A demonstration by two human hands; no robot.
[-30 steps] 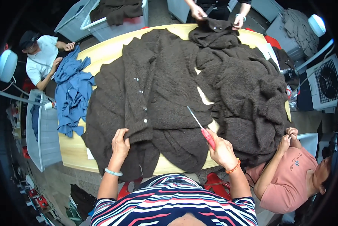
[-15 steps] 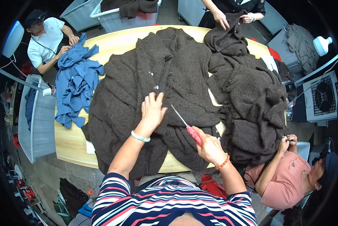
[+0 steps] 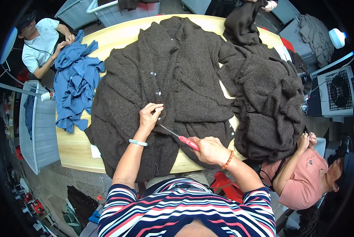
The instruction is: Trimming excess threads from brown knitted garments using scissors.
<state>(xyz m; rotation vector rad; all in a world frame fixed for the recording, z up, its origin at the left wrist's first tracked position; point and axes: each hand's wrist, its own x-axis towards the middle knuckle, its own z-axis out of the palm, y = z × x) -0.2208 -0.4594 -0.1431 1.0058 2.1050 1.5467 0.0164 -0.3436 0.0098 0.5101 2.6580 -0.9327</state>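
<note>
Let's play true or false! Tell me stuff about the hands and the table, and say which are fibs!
1. The right hand has a red-handled pointed tool in its grip. True.
2. Worn just behind that hand is a watch. False: it's an orange beaded bracelet.
3. The left hand is on a dark brown knit cardigan. True.
4. That cardigan lies on a wood-grained table. True.
5. Yellow cloth lies at the table's left end. False: it's blue cloth.

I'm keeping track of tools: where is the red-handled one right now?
In the head view, the red-handled tool is in the right hand, just below centre, pointing left over the dark brown garment toward the left hand.
</note>
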